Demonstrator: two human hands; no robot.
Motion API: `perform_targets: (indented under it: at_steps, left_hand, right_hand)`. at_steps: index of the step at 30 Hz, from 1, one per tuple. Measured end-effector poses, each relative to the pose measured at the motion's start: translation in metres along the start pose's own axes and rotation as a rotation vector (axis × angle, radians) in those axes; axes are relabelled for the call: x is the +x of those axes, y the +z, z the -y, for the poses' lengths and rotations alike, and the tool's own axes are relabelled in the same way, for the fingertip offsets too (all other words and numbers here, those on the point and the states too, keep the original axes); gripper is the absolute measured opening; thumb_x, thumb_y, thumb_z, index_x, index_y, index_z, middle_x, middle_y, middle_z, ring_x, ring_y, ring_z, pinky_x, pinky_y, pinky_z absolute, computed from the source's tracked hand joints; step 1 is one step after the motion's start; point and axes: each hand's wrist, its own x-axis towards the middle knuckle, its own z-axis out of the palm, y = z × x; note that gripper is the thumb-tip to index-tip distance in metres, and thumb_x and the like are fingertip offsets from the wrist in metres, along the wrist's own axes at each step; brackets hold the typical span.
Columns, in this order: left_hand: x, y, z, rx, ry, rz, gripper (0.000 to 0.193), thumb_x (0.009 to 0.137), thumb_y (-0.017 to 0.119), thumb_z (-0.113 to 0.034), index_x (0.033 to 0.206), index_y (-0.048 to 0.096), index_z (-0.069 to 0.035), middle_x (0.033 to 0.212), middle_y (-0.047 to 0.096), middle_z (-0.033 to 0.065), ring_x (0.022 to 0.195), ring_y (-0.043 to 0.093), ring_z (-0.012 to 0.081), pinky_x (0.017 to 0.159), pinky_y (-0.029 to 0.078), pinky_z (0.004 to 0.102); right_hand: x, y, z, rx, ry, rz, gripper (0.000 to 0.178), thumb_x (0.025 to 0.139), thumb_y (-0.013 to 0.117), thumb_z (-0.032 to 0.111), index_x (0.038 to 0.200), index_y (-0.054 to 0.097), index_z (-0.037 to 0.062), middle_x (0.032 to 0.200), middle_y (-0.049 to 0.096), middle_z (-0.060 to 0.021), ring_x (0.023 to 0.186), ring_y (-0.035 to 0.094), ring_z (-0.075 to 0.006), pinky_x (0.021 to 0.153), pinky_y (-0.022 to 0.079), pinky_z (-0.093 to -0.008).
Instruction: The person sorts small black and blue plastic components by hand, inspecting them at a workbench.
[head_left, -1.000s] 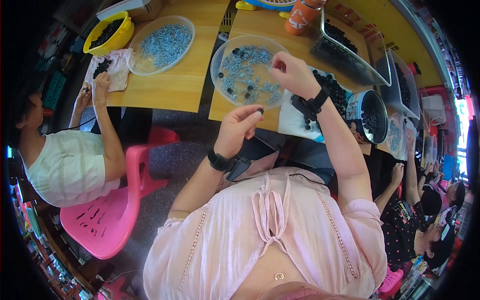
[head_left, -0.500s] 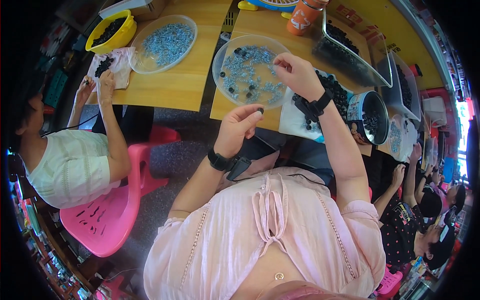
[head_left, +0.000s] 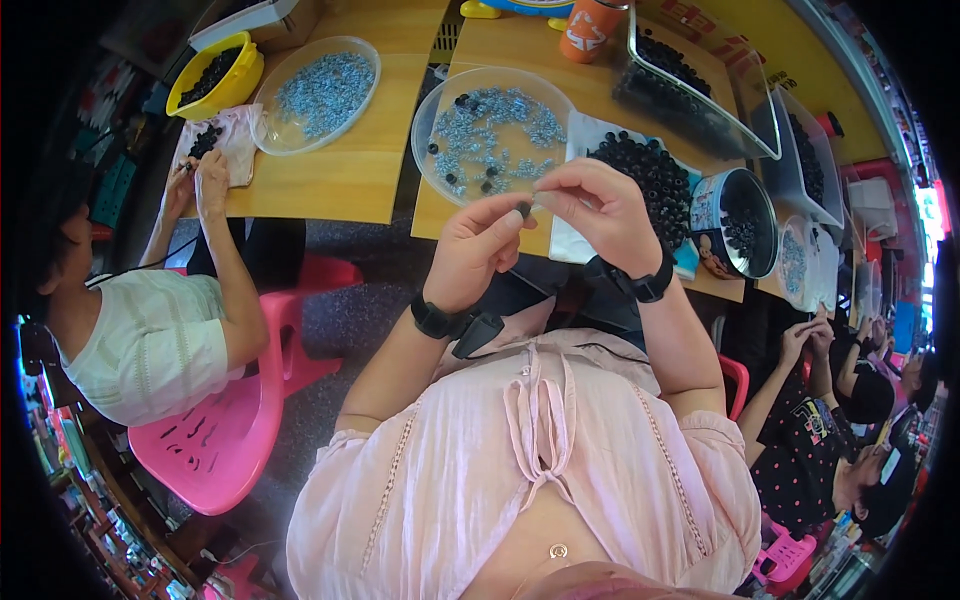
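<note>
My left hand [head_left: 474, 252] is closed, pinching a small black round part [head_left: 523, 209] between thumb and forefinger. Right beside it, my right hand [head_left: 598, 212] is closed too, its thumb and fingertips meeting at the black part. A tiny pale piece seems to be between them, too small to name. Just beyond both hands lies a clear round tray [head_left: 421, 122] holding many small bluish pieces [head_left: 492, 108] and several black parts. To its right, a heap of black round parts [head_left: 640, 180] rests on a white cloth [head_left: 572, 240], partly behind my right hand.
A round tin [head_left: 708, 205] of black parts stands right of the heap. Clear bins [head_left: 690, 125] of black parts and an orange cup [head_left: 585, 32] are farther back. At the left table, another person handles black parts near a yellow basket [head_left: 252, 75]. More people sit at right.
My right hand has come from over the tray toward me and down to my left hand, so their fingertips now meet at the black part. The left hand stays nearly in place.
</note>
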Motion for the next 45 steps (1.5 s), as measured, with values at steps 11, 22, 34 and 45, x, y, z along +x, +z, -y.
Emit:
perform_targets:
  at_steps: [11, 22, 34, 45]
  left_hand:
    - [0.013, 0.013, 0.015, -0.288, -0.193, 0.165, 0.028, 0.100, 0.056, -0.021, 0.122, 0.062, -0.004, 0.093, 0.064, -0.0004, 0.061, 0.041, 0.0047, 0.054, 0.033, 0.0201]
    - [0.006, 0.038, 0.020, 0.353, 0.007, 0.018, 0.027, 0.093, 0.067, -0.011, 0.118, 0.066, -0.002, 0.086, 0.066, 0.0001, 0.060, 0.049, 0.0030, 0.053, 0.039, 0.0175]
    - [-0.004, 0.015, 0.032, 0.471, -0.155, 0.079, 0.026, 0.093, 0.067, -0.010, 0.116, 0.067, 0.000, 0.086, 0.067, 0.0003, 0.062, 0.052, 0.0041, 0.054, 0.041, 0.0192]
    - [-0.003, 0.008, 0.041, 0.307, -0.255, 0.084, 0.024, 0.095, 0.064, -0.012, 0.116, 0.066, 0.001, 0.090, 0.069, 0.0038, 0.060, 0.051, 0.0044, 0.054, 0.042, 0.0195]
  right_hand:
    - [-0.036, 0.004, -0.007, -0.017, -0.095, -0.190, 0.013, 0.082, 0.074, 0.000, 0.096, 0.071, -0.0006, 0.089, 0.067, -0.0083, 0.076, 0.065, -0.0139, 0.068, 0.052, -0.0239]
    - [-0.058, -0.007, -0.003, -0.066, -0.086, -0.304, 0.010, 0.084, 0.070, -0.001, 0.094, 0.071, -0.0001, 0.087, 0.068, -0.0098, 0.075, 0.067, -0.0173, 0.065, 0.052, -0.0257]
    - [-0.090, 0.010, -0.024, -0.219, -0.170, -0.287, 0.018, 0.084, 0.069, 0.000, 0.102, 0.072, 0.0046, 0.082, 0.067, -0.0103, 0.074, 0.064, -0.0254, 0.065, 0.049, -0.0315]
    - [-0.102, 0.005, -0.031, -0.358, -0.195, -0.232, 0.026, 0.081, 0.069, 0.003, 0.106, 0.071, 0.0076, 0.080, 0.066, -0.0082, 0.076, 0.064, -0.0263, 0.066, 0.052, -0.0353]
